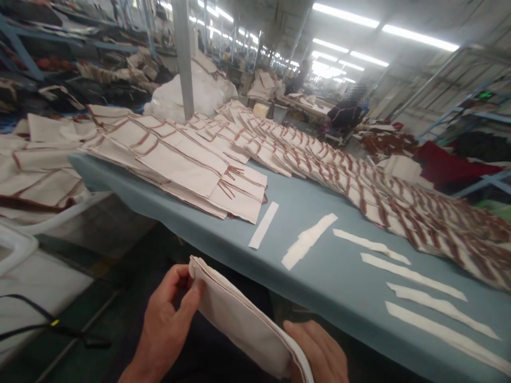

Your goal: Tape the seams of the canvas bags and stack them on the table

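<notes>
Between my two hands is a folded cream fabric piece (pixel 243 319) with brown piping along its upper edge, tilted down toward the right. My left hand (pixel 167 314) pinches its upper left corner between thumb and fingers. At the lower right end, my right hand (pixel 319 348) is closed over the same edge, its thumb hidden behind the cloth. The piece is held in front of the near edge of a blue-green table (pixel 319 287). On that table, near my left hand, lies a stack of cream fabric pieces (pixel 187 165) with brown edging and loose brown ties.
Several cream strips (pixel 423 276) and a short white strip (pixel 264 225) lie on the table. Long overlapping rows of brown-edged pieces (pixel 339 175) run along its far side. A white bin (pixel 59 213) heaped with fabric stands left. Behind are a metal post (pixel 183 58) and a seated person (pixel 345 114).
</notes>
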